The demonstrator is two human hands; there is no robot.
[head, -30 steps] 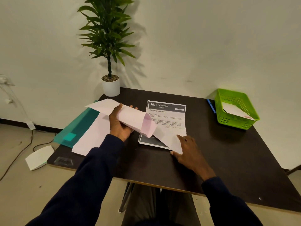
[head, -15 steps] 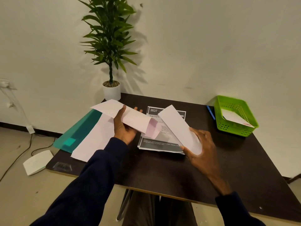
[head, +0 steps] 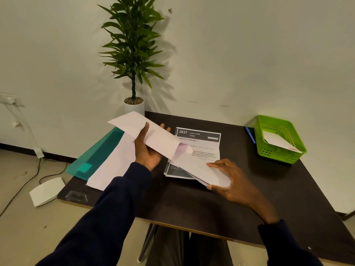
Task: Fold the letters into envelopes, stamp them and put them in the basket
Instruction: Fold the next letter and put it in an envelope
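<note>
Gripping the envelope (head: 149, 134) at frame centre, the left hand (head: 147, 150) hides its underside; the right hand (head: 233, 182) pinches the folded letter (head: 199, 167), whose tip is covered by the flap.

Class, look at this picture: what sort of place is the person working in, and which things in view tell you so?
Probably a plain room at home or in an office, set up as a paperwork desk. A small dark table stands against a bare wall, with a potted plant in the corner, a green basket holding an envelope, and a teal folder.
</note>
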